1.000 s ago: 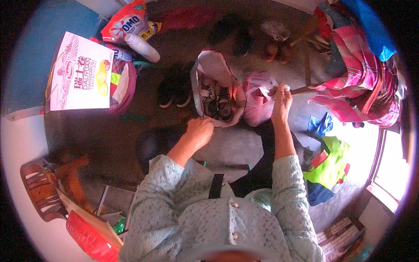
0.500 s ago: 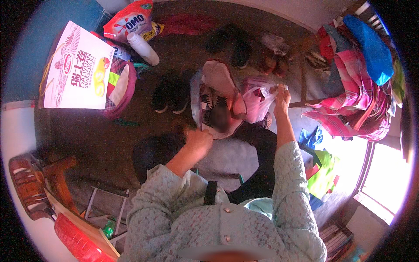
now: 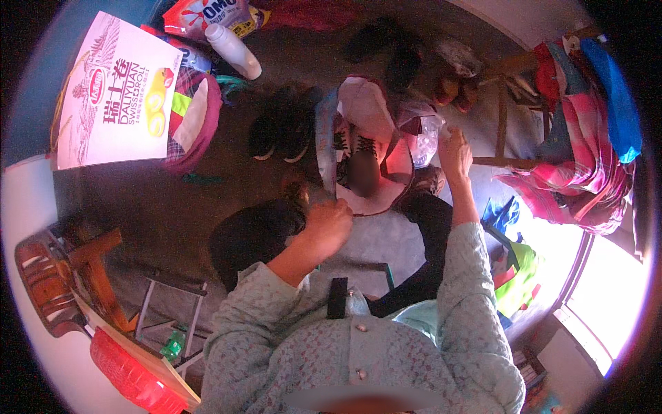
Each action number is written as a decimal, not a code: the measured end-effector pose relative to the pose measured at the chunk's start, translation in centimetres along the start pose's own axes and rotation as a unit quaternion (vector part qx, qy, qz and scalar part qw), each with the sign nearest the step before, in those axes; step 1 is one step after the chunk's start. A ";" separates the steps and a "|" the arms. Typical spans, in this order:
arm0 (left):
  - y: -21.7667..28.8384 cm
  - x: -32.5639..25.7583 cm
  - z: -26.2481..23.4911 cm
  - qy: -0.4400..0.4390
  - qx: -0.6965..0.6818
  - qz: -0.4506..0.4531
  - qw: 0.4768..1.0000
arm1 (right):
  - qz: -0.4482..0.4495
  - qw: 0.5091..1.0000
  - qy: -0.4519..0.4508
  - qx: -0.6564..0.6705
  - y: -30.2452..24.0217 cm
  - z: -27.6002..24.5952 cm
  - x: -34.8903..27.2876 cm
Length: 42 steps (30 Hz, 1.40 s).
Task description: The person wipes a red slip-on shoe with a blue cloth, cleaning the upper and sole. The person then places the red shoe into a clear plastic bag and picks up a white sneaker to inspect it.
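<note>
Our left hand is fisted on the near rim of the open pink bag; right hand pinches its far edge; black shoes sit inside, above the floor

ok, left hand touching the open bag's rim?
Touching. The head view shows the left hand closed on the near rim of the pink bag, no gap visible.

i count one open bag with two lace-up shoes inside, one pair of black shoes on the floor, one white bottle, one detergent pouch, one large printed carton, one wooden stool, one red basket, and my two hands
</note>
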<state>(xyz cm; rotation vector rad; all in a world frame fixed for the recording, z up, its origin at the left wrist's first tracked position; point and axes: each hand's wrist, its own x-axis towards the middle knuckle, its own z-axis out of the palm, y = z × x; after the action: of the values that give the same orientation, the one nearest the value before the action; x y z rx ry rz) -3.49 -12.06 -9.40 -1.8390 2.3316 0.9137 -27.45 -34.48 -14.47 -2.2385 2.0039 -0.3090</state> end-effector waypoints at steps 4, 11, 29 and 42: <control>0.0 0.2 0.3 -0.009 -0.016 0.008 1.000 | -0.106 0.981 -0.076 0.141 -7.9 -2.9 -1.8; 1.4 0.5 -0.7 -0.025 -0.064 -0.067 0.995 | -0.333 0.884 -0.322 -0.061 -6.7 18.0 -8.6; 1.4 1.0 1.6 -0.033 -0.016 -0.029 0.999 | -0.306 0.928 -0.212 0.028 -6.7 23.8 -11.7; 2.2 1.4 1.5 0.012 -0.046 -0.042 0.998 | -0.215 0.873 -0.422 -0.115 -4.2 15.3 -13.0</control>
<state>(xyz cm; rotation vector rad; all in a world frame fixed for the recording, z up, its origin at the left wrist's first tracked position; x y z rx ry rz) -6.37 -12.33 -10.25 -1.9774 2.2422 1.0087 -21.18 -21.83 -29.30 -2.3135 1.1173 0.7875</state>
